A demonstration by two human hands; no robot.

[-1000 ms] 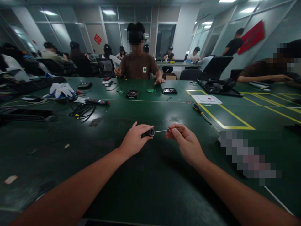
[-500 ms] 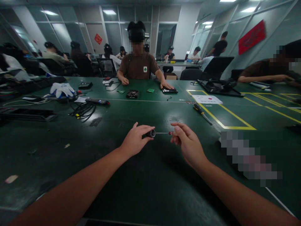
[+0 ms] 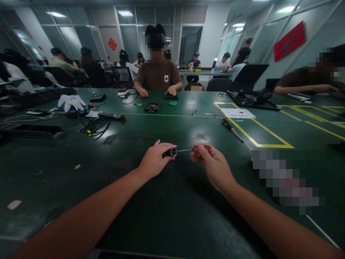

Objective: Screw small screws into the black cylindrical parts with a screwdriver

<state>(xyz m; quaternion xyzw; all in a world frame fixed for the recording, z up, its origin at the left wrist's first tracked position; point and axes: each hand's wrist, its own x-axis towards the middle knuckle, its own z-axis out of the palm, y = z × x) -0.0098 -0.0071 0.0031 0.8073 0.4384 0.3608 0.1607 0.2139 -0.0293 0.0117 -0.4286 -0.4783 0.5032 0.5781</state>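
Note:
My left hand (image 3: 153,160) grips a small black cylindrical part (image 3: 173,152) between thumb and fingers, its round, light-rimmed end facing me. In my right hand (image 3: 214,163) is a thin screwdriver (image 3: 184,150) with a red-tipped handle, mostly covered by the closed fingers. Its slim metal shaft points left and reaches the round end of the black part. Whether the tip touches a screw there is too small to tell. Both hands are held over the green table (image 3: 172,212).
A larger black-and-yellow screwdriver (image 3: 232,130) lies right of centre, near a white paper (image 3: 238,113) and yellow tape. White gloves (image 3: 71,103), black cables (image 3: 95,126) and a dark tray (image 3: 32,131) are on the left. A co-worker (image 3: 158,73) sits opposite, by small electronic parts.
My right fingers have closed further around the screwdriver handle, and its shaft now slopes slightly upward to the right. Opposite, the co-worker's hand has drawn a black device toward the middle.

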